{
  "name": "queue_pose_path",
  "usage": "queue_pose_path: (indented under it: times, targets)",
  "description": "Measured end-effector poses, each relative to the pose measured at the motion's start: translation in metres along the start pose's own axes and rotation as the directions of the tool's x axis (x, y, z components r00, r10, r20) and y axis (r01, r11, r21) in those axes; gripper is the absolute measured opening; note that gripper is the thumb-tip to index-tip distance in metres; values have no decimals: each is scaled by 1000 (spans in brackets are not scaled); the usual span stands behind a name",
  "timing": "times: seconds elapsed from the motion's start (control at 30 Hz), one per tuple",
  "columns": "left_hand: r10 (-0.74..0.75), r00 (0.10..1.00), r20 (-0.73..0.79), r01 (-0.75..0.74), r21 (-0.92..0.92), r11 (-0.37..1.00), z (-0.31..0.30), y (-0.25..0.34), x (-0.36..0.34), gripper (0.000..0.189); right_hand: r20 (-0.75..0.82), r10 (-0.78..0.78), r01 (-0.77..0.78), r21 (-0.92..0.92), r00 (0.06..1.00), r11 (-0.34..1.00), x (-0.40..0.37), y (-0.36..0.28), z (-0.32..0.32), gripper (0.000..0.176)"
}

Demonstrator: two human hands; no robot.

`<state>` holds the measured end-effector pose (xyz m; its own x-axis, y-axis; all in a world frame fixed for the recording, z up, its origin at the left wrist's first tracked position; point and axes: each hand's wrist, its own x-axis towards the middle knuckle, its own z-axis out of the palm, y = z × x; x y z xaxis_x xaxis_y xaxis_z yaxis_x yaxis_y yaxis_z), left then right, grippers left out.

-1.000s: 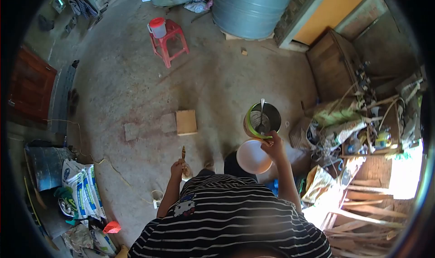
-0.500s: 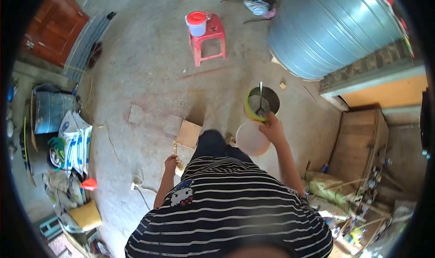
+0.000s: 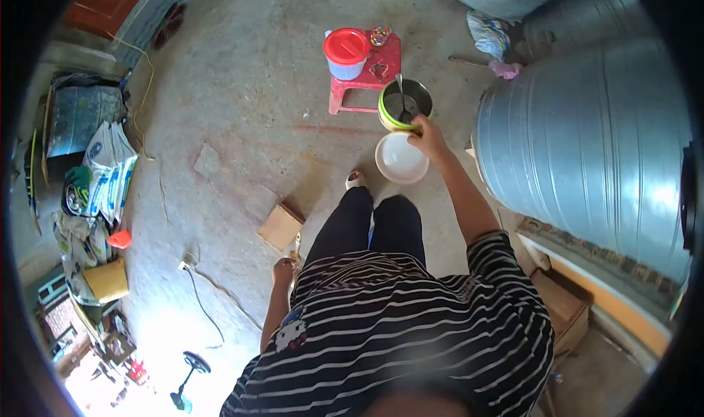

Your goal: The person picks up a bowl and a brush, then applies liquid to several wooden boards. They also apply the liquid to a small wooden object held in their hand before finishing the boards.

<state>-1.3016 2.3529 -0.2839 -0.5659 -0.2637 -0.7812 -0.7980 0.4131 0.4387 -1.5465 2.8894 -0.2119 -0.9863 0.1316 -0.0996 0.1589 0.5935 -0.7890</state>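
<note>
My right hand (image 3: 430, 137) is closed at the near rim of a green-rimmed pot (image 3: 389, 115) and on the edge of a white round lid (image 3: 402, 157). A metal spoon (image 3: 402, 94) stands in the pot, its handle leaning on the far rim. The lid hangs just below the pot, over the floor. Low by my left thigh, my left hand (image 3: 283, 270) is closed around a paintbrush (image 3: 297, 242) with a yellowish handle; its lower part is mostly hidden beside my shirt.
A red stool (image 3: 352, 94) ahead bears a red-lidded tub (image 3: 345, 54) and a jar of colourful bits (image 3: 380, 35). Large metal tanks (image 3: 579, 146) stand at right. A cardboard box (image 3: 281, 228) lies near my left leg; a power cord (image 3: 220, 292) crosses the floor. Sacks (image 3: 110, 171) line the left wall.
I have stepped forward and turned somewhat. My right hand has carried the pot and lid up toward the stool. The paintbrush stays in my left hand at my side.
</note>
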Motion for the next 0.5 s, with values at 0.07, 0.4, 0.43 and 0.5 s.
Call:
queue_pose_path:
  times: [0.07,0.4,0.43,0.5]
  targets:
    - [51,999,-14,-50,39,998,12,50,-37,22,53,37,-39,36,998,999,47,22,1,37]
    - [59,966,-250,-53,30,998,102,136,-121,17,146,-15,9,43,989,999,187,95,22,33]
    - [40,966,-257,-35,24,999,117,139,-130,17,166,-16,9,46,986,999,192,101,22,33]
    - [-42,971,-237,36,-33,999,143,146,-140,17,206,-9,-3,57,978,998,203,108,25,33]
